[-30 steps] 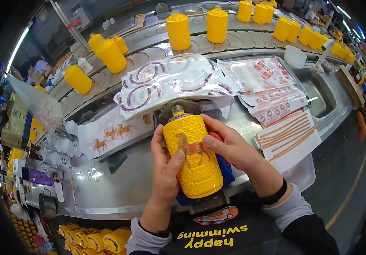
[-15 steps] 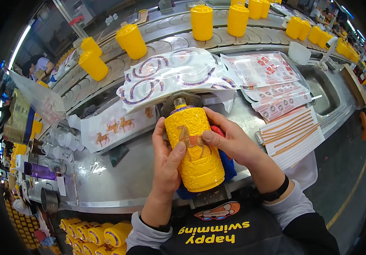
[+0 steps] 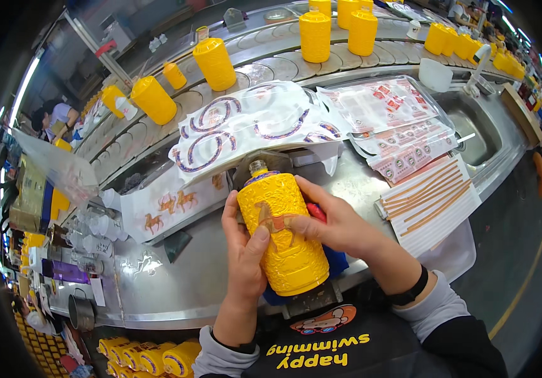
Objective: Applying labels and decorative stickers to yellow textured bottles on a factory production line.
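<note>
A yellow embossed bottle (image 3: 293, 268) with a clear glass neck is held tilted over the bench's near edge. My left hand (image 3: 244, 255) wraps its left side, and my right hand (image 3: 340, 223) grips its right side. Across the front lies a brown horse decal (image 3: 275, 222), with both thumbs resting on it. A patterned band circles the bottle's shoulder. Something red (image 3: 316, 212) shows behind my right fingers, and blue cloth (image 3: 336, 261) lies beneath the bottle; both are partly hidden.
Sheets of curved band decals (image 3: 239, 129) and horse decals (image 3: 179, 205) lie beyond my hands. Red printed sheets (image 3: 403, 148) and a sheet of brown strips (image 3: 432, 201) sit right, near a sink (image 3: 472, 129). Yellow bottles (image 3: 215, 66) stand on a curved conveyor (image 3: 271, 66).
The yellow bottles have shifted rightward along the conveyor's near lane. The held bottle sits slightly lower in the picture. Both hands keep their hold, with thumbs still on the horse decal.
</note>
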Motion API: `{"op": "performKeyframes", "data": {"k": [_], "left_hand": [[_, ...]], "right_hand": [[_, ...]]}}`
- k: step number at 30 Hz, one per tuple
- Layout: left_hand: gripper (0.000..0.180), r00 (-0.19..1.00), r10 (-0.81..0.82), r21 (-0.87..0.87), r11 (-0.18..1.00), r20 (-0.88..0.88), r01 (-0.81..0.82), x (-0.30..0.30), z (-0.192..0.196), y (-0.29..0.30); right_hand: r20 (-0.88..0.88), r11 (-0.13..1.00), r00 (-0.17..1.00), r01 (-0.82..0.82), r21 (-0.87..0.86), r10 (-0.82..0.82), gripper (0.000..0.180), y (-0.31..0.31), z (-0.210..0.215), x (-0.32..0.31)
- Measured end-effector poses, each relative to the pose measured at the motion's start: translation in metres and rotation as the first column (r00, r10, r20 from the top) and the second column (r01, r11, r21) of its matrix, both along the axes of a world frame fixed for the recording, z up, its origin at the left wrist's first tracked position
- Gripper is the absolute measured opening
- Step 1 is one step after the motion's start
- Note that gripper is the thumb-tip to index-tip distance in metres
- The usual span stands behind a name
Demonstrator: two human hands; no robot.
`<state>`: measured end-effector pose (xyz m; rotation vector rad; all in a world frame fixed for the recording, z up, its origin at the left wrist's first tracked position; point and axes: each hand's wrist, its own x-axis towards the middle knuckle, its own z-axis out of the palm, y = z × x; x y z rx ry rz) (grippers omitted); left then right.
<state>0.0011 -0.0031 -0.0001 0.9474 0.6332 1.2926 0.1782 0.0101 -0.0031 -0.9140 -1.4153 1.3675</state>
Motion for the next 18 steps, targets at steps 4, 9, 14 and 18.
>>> {"op": "performKeyframes", "data": {"k": [4, 9, 14, 18], "left_hand": [[0.075, 1.0, 0.023, -0.013, 1.0, -0.017, -0.023, 0.002, 0.001, 0.002], [0.075, 0.999, 0.022, -0.009, 1.0, -0.024, -0.022, 0.002, 0.001, 0.002], [0.074, 0.999, 0.022, 0.008, 1.0, -0.027, -0.022, 0.004, 0.001, 0.003], [0.075, 0.998, 0.055, 0.009, 0.998, -0.03, -0.055, 0.003, 0.004, 0.0]], "right_hand": [[0.232, 1.0, 0.973, 0.001, 0.004, -0.002, 0.093, 0.001, 0.004, 0.003], [0.148, 0.992, 0.986, 0.066, 0.108, -0.081, 0.094, 0.003, -0.005, -0.004], [0.145, 0.99, 0.985, 0.077, 0.118, -0.094, 0.094, 0.004, -0.011, -0.001], [0.11, 0.994, 0.992, 0.056, 0.095, -0.066, 0.092, 0.004, -0.006, -0.002]]}}
